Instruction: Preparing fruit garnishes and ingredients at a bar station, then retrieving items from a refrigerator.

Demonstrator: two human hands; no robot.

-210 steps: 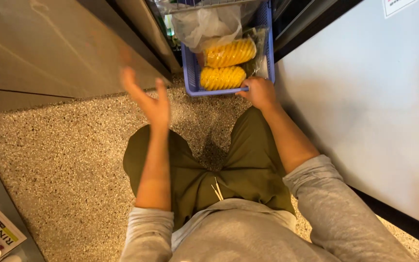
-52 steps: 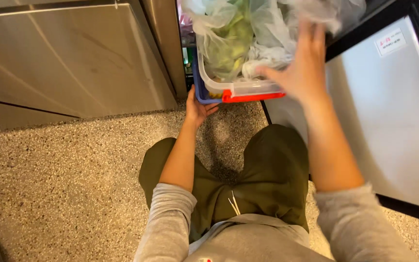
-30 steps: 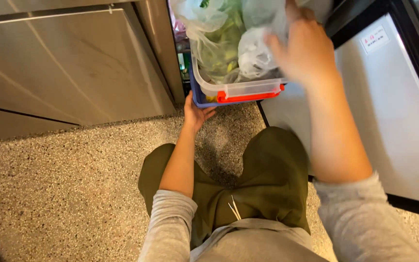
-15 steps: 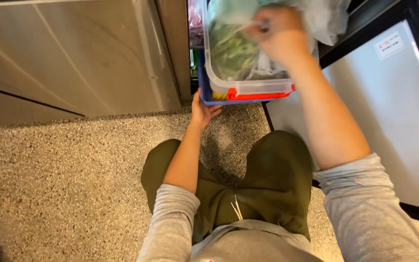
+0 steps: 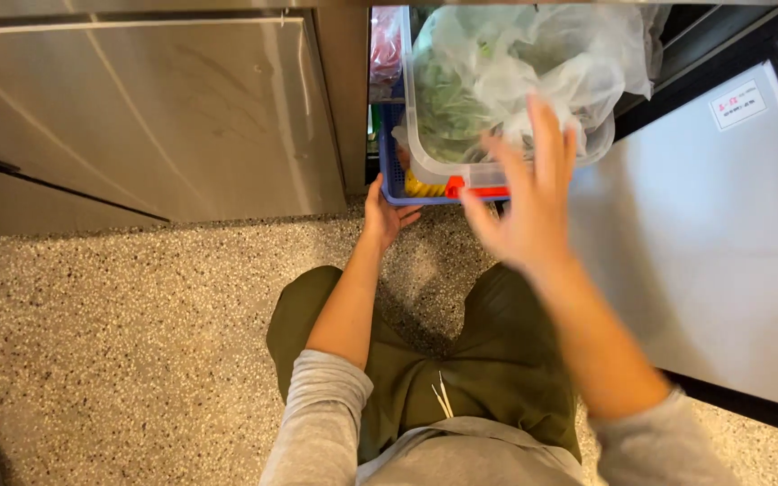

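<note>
A clear plastic bin [image 5: 425, 135] with a red clasp holds bags of leafy greens [image 5: 515, 72]. It rests on a blue basket [image 5: 392, 184] with yellow items showing inside. My left hand [image 5: 382, 214] grips the basket's lower left corner. My right hand [image 5: 529, 202] hovers in front of the bin with its fingers spread, holding nothing and blurred by motion.
A steel cabinet front [image 5: 155, 117] stands to the left. An open fridge door [image 5: 713, 234] with a small sticker fills the right. I crouch on a speckled floor [image 5: 119, 342], with my knees just below the basket.
My right hand has come out of the bin of greens and dropped back toward me, open. The left hand stays on the basket corner.
</note>
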